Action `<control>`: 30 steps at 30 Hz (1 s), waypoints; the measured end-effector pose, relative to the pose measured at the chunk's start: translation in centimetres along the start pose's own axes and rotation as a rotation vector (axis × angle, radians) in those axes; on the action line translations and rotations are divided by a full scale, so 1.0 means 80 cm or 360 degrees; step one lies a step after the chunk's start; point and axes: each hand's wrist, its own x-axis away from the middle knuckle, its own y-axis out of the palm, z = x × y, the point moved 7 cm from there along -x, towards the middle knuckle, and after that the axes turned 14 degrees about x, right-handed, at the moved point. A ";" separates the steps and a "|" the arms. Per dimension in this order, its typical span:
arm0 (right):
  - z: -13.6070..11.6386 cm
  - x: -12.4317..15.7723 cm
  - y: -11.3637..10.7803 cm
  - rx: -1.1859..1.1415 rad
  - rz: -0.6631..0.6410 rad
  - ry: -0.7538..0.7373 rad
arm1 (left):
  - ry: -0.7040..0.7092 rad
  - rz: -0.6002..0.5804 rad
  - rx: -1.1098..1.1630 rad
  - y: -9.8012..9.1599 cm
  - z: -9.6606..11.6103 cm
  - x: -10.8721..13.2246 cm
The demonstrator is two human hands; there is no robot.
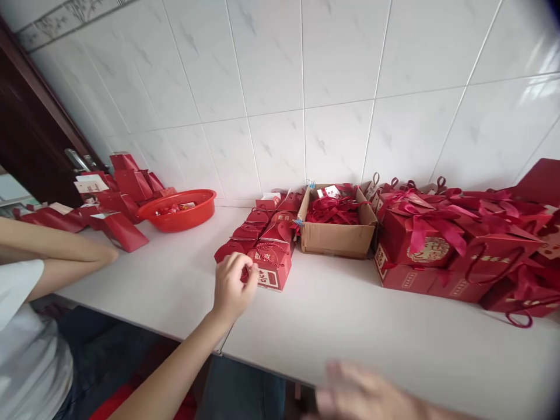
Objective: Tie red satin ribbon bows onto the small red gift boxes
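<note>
My left hand [236, 286] is at the front of a block of small red gift boxes [275, 259] with twisted cord handles and gold and white lettering. Its fingers are curled in towards the thumb, by the front corner of the nearest box. Whatever they may pinch is hidden, and I cannot tell if the hand touches the box. Low in the picture, over the table's front edge, my right hand [361, 391] is smeared by motion, and its fingers cannot be made out. No box is near it.
Behind the boxes stands an open cardboard box [336, 239] of red ribbons. Red gift boxes with bows [431, 233] are piled at the right. On the left are a red plastic basin [188, 219], more red boxes [125, 230] and another person's folded arms [74, 256]. A tiled wall backs the white table [350, 321].
</note>
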 end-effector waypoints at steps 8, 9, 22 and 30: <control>0.110 -0.107 0.096 -0.0302 -0.0030 0.0685 | -0.0283 -0.0084 -0.0015 0.020 -0.045 -0.007; 0.116 -0.118 0.107 -0.0328 -0.0115 0.0766 | -0.0256 -0.0134 0.0075 0.024 -0.043 -0.008; 0.208 -0.116 -0.026 -0.0081 -0.0407 0.1113 | -0.0432 -0.0182 0.0532 0.066 -0.027 0.000; 0.234 -0.072 -0.049 0.0274 -0.0778 0.1082 | -0.0435 -0.0108 0.0647 0.037 0.002 -0.050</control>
